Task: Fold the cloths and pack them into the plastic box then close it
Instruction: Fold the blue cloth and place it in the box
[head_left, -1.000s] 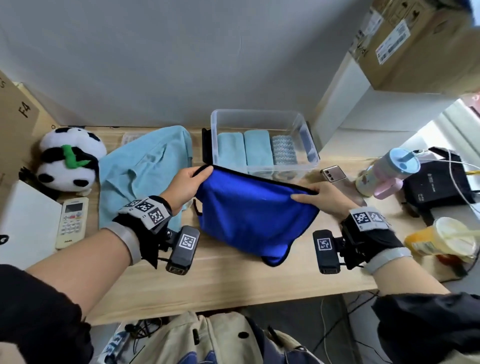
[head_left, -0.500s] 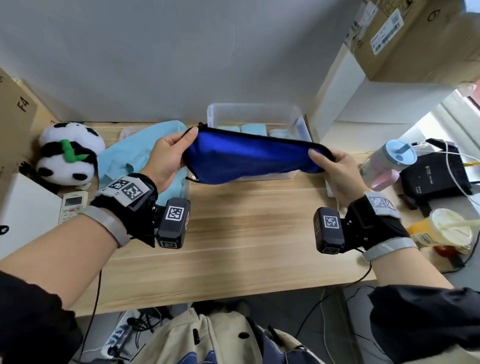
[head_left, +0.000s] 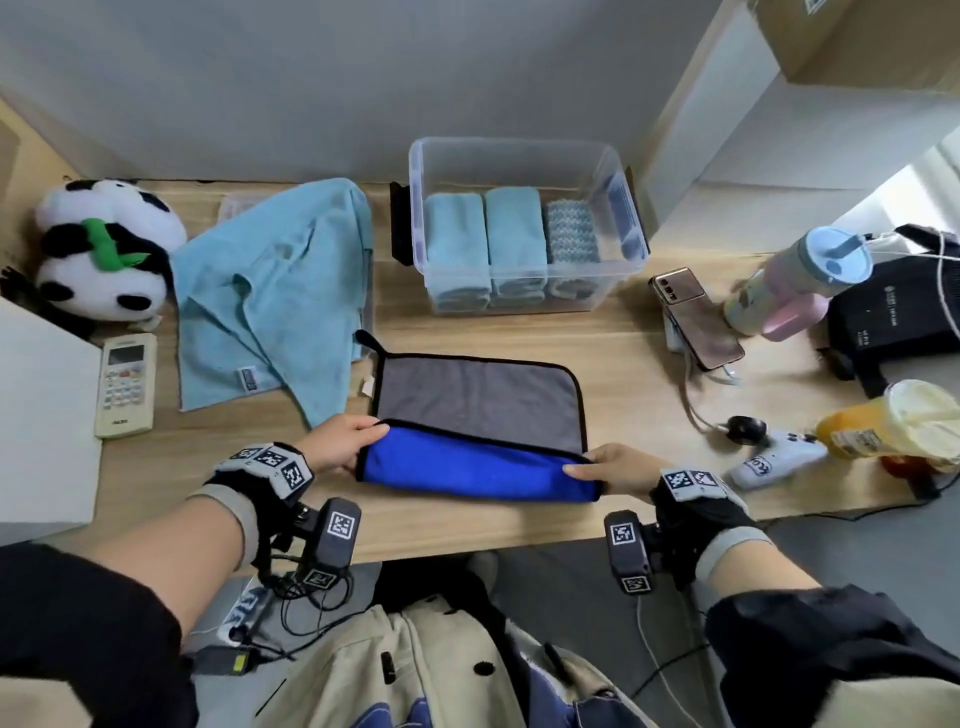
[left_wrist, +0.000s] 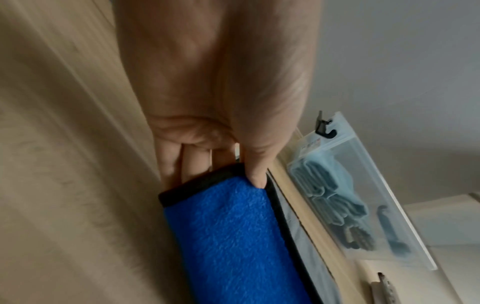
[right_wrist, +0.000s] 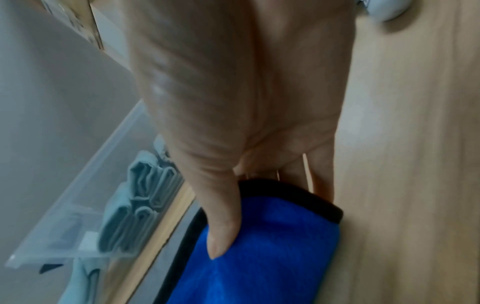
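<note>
Blue cloth (head_left: 475, 465) pinched by both grips | head: grey side | wrists: thumbs on top, fingers under

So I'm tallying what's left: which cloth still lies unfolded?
The light blue cloth, spread rumpled beside the panda toy; the others are folded or being folded.

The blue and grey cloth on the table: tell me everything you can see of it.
The blue and grey cloth is a plush towel, bright blue on one face and grey on the other, edged in black binding, with a small black loop at its far left corner. It lies on the wooden table in front of the plastic box, its near edge turned over so a blue band covers part of the grey. The left hand and the right hand pinch the two ends of that band.
</note>
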